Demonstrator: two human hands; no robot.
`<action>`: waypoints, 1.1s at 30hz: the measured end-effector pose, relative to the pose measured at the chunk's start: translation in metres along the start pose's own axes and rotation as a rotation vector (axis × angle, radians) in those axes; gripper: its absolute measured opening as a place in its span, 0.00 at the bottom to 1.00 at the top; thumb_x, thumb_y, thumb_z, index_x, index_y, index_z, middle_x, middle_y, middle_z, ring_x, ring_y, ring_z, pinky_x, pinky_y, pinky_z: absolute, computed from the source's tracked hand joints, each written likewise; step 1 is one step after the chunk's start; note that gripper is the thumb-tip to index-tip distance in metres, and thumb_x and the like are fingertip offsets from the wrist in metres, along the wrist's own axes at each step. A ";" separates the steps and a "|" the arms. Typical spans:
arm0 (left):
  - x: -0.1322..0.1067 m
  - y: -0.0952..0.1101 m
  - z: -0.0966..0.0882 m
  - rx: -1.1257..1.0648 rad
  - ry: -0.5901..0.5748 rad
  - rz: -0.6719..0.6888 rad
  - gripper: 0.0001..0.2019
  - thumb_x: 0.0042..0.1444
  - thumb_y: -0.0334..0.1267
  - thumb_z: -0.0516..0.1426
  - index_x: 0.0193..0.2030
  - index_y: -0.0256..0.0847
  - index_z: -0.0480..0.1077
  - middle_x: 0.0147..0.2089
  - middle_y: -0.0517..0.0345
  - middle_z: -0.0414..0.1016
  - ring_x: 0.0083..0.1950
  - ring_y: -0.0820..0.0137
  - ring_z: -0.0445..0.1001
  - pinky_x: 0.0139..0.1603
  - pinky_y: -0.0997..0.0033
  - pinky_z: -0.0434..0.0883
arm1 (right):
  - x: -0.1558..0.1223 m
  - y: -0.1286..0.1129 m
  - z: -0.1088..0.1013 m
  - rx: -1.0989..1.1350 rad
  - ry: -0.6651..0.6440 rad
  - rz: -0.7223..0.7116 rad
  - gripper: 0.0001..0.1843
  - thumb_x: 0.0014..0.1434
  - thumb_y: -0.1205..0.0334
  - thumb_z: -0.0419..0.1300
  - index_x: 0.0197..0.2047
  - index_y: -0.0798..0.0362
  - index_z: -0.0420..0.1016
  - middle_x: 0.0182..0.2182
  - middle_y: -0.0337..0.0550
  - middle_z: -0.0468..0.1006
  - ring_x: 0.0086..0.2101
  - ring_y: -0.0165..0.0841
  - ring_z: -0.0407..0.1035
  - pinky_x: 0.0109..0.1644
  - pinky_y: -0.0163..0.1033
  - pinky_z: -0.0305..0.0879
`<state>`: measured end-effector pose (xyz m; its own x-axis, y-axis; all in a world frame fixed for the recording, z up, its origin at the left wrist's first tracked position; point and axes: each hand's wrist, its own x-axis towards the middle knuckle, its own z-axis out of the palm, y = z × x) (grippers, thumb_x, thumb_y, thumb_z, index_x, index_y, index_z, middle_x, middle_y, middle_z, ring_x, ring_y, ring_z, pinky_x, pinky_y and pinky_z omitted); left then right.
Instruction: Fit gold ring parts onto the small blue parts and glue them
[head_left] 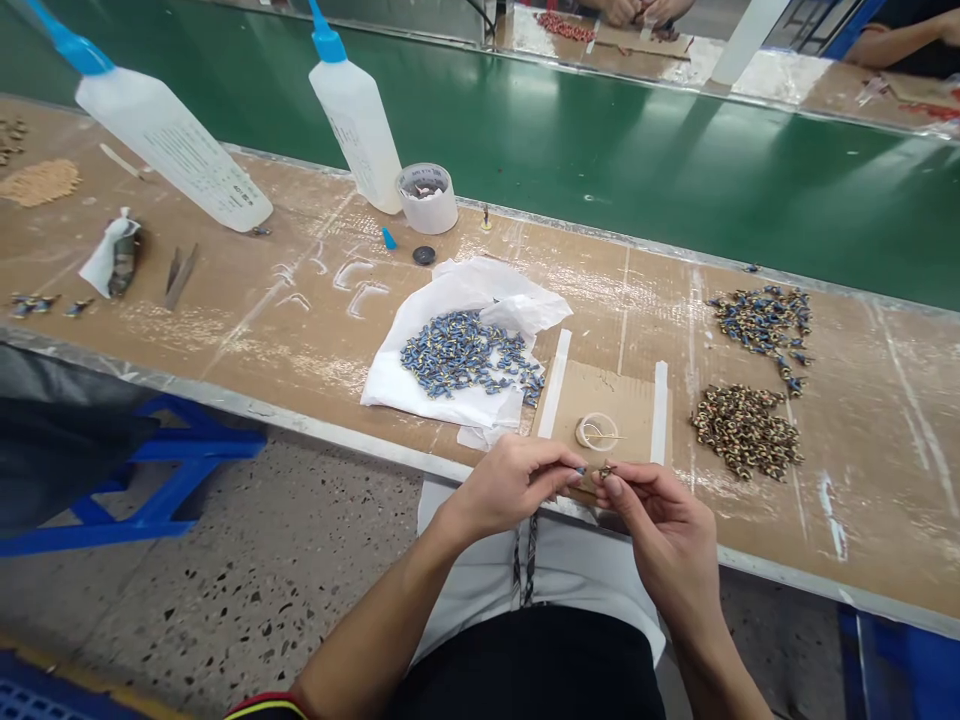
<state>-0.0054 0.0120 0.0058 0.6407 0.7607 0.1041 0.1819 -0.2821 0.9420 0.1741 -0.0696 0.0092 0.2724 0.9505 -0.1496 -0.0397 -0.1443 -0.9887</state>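
My left hand (514, 482) pinches a small blue part (579, 470) at the table's front edge. My right hand (660, 520) pinches a small brownish part (606, 468) right beside it; the two parts nearly touch. Just beyond my fingers a small white cap with a thin pin across it (597, 431) rests on a taped cardboard square (604, 395). A heap of blue parts (469, 352) lies on white paper (397, 385) to the left.
At the right lie a blue pile (763, 318) and a brown pile (742, 428). Two squeeze bottles (358, 118) (169, 135), a tape roll (427, 197) and tweezers (180, 275) sit further back. A green conveyor belt (637, 150) runs behind. Other people's hands (637, 10) work across it.
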 end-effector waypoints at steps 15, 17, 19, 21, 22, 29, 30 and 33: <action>0.000 0.001 0.002 0.074 0.051 0.093 0.07 0.65 0.33 0.56 0.40 0.35 0.77 0.34 0.54 0.82 0.33 0.71 0.77 0.38 0.75 0.70 | -0.001 -0.003 0.009 -0.045 -0.045 -0.041 0.05 0.62 0.60 0.66 0.41 0.51 0.79 0.35 0.43 0.82 0.33 0.33 0.77 0.38 0.38 0.79; 0.000 0.001 0.003 0.106 0.074 0.120 0.08 0.65 0.34 0.57 0.39 0.35 0.77 0.34 0.54 0.81 0.34 0.70 0.77 0.39 0.74 0.70 | -0.001 -0.001 0.007 -0.067 -0.050 -0.054 0.05 0.62 0.60 0.65 0.42 0.51 0.79 0.38 0.44 0.82 0.35 0.34 0.78 0.40 0.39 0.79; 0.000 0.000 0.005 0.131 0.084 0.136 0.09 0.66 0.35 0.57 0.38 0.35 0.76 0.34 0.53 0.80 0.34 0.70 0.76 0.39 0.74 0.70 | -0.002 0.001 0.005 -0.102 -0.053 -0.072 0.05 0.62 0.60 0.65 0.42 0.51 0.79 0.40 0.46 0.81 0.37 0.35 0.78 0.42 0.41 0.79; -0.001 -0.002 0.005 0.143 0.077 0.146 0.10 0.67 0.37 0.56 0.37 0.35 0.76 0.34 0.53 0.79 0.34 0.70 0.75 0.38 0.74 0.70 | -0.002 0.003 0.002 -0.146 -0.057 -0.095 0.06 0.62 0.61 0.65 0.42 0.51 0.79 0.41 0.46 0.81 0.38 0.36 0.77 0.43 0.42 0.79; -0.001 -0.003 0.006 0.148 0.070 0.154 0.11 0.67 0.37 0.55 0.37 0.35 0.76 0.34 0.53 0.79 0.34 0.70 0.75 0.38 0.74 0.70 | -0.003 0.003 0.001 -0.168 -0.057 -0.105 0.06 0.62 0.61 0.65 0.42 0.51 0.79 0.41 0.46 0.81 0.37 0.36 0.77 0.43 0.42 0.79; -0.002 -0.008 0.008 0.287 0.018 0.213 0.14 0.70 0.38 0.52 0.36 0.35 0.75 0.32 0.54 0.74 0.34 0.72 0.72 0.35 0.75 0.68 | -0.002 -0.004 -0.005 -0.311 -0.107 -0.110 0.06 0.63 0.58 0.64 0.41 0.52 0.78 0.38 0.46 0.80 0.35 0.36 0.78 0.41 0.41 0.79; -0.002 -0.008 0.008 0.318 0.015 0.226 0.14 0.70 0.38 0.52 0.37 0.36 0.74 0.32 0.55 0.73 0.33 0.72 0.71 0.35 0.75 0.67 | -0.001 -0.005 -0.007 -0.337 -0.120 -0.109 0.06 0.63 0.58 0.63 0.40 0.51 0.77 0.37 0.45 0.80 0.35 0.36 0.77 0.41 0.41 0.78; -0.003 -0.007 0.010 0.414 0.006 0.253 0.15 0.71 0.39 0.50 0.36 0.36 0.74 0.32 0.56 0.70 0.32 0.72 0.70 0.34 0.74 0.66 | 0.001 -0.007 -0.010 -0.396 -0.164 -0.106 0.06 0.64 0.58 0.63 0.39 0.50 0.77 0.36 0.44 0.79 0.35 0.35 0.76 0.40 0.40 0.77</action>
<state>-0.0012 0.0059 -0.0045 0.6989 0.6414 0.3165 0.3031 -0.6665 0.6811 0.1841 -0.0708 0.0164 0.0980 0.9922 -0.0772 0.3602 -0.1076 -0.9267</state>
